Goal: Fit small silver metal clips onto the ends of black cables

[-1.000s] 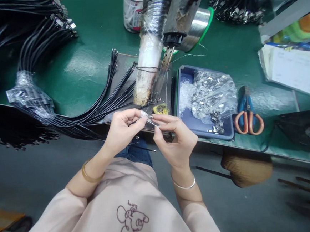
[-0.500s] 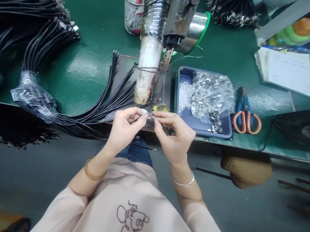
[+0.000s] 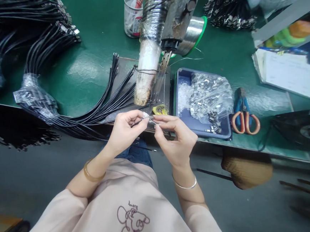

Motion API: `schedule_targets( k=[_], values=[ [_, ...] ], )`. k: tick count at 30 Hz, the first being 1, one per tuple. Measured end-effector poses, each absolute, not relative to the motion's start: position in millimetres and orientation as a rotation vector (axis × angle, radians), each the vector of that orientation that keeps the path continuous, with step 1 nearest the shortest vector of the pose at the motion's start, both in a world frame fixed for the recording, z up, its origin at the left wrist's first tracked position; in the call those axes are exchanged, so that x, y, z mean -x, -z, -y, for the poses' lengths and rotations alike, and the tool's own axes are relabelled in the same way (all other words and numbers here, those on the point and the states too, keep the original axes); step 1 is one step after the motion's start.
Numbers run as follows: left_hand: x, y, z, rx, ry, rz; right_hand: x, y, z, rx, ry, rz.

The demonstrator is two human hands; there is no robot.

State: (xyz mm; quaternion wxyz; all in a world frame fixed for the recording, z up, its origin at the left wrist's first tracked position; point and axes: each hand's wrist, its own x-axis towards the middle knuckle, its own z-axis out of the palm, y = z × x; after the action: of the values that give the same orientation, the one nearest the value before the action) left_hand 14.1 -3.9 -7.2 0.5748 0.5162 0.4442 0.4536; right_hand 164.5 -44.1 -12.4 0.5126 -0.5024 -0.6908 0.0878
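My left hand (image 3: pixel 126 129) pinches the end of a black cable at the bench's front edge. A small metal connector (image 3: pixel 151 118) shows between the fingertips of both hands. My right hand (image 3: pixel 176 137) is closed at its right side, thumb and fingers nearly together around something too small to make out. Just beyond the fingertips lies a yellow pad (image 3: pixel 160 110) on a dark board (image 3: pixel 124 64). Black cables (image 3: pixel 98 111) fan over that board from the left. A blue tray (image 3: pixel 179 124) with metal parts and a clear bag sits right of my right hand.
A wrapped tube (image 3: pixel 147 63) and a metal fixture (image 3: pixel 174 25) hang over the board, with a solder spool (image 3: pixel 195 32) behind. Orange-handled pliers (image 3: pixel 245 118) lie right of the tray. A cup (image 3: pixel 132 19) stands at the back; cable bundles (image 3: pixel 47 45) lie at the left.
My right hand has shifted slightly right and down, its thumb now lower. The connector between the fingertips shows more clearly, and the view has moved a little.
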Motion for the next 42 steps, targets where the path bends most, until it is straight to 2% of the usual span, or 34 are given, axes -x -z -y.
schedule_targets(
  k=[8, 12, 16, 19, 24, 30, 42],
  values=[
    [-12, 7, 8, -1.269, -1.005, -1.016, -167, 5, 47, 1.265, -0.192, 1.706],
    [-10, 3, 16, -1.356, -0.851, -0.929, -175, 2, 59, 1.304, -0.226, 1.683],
    [-4, 6, 27, -1.556, -0.633, -0.885, -187, -3, 71, 1.368, 0.006, 1.529],
    [-1, 10, 33, -1.654, -0.553, -0.852, -195, -10, 65, 1.545, 0.111, 1.653],
    [4, 10, 39, -1.611, -0.554, -0.868, -198, -8, 39, 1.828, 0.057, 1.998],
    [12, 6, 45, -1.494, -0.578, -0.894, -193, -4, 26, 2.041, -0.042, 2.096],
    [26, -9, 52, -1.570, -0.586, -0.828, -185, -8, 27, 1.998, -0.194, 2.014]
  ],
)
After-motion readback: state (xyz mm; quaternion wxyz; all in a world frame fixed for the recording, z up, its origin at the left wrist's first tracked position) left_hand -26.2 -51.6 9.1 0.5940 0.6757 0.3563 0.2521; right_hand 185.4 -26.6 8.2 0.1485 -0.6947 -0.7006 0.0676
